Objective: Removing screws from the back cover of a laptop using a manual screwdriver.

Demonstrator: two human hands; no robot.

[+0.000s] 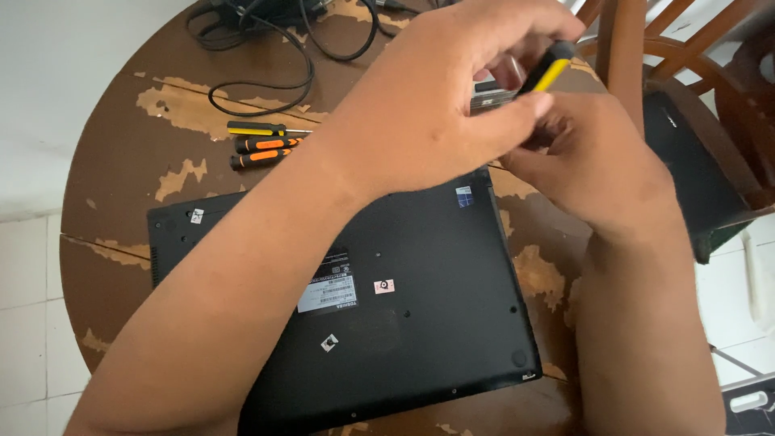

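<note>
At the far left of the round brown worktop (113, 161), whose finish is peeling in pale patches, three screwdrivers (262, 144) lie side by side, one with a yellow and black handle and two with orange and black handles. Beyond them, at the far edge, a tangle of black cables (266, 48) loops across the wood.

Nearer and towards the middle lies a black laptop (420, 291), turned bottom side up (several stickers and small screw holes show on its underside), its near corner reaching the worktop's near edge.

Above the laptop's far right corner the two hands meet. The left hand (428, 105) reaches across from the near left, its fingers curled around a screwdriver with a yellow and black handle (549, 69), gripped between thumb and fingertips. Just behind its fingers sits a small grey metal part (492, 93), mostly hidden. The right hand (589, 161) comes up from the near right, its fingers bent in under the left hand; I cannot tell whether it holds the metal part or only touches it.

At the far right stands a wooden chair (686, 56) with a dark seat.
</note>
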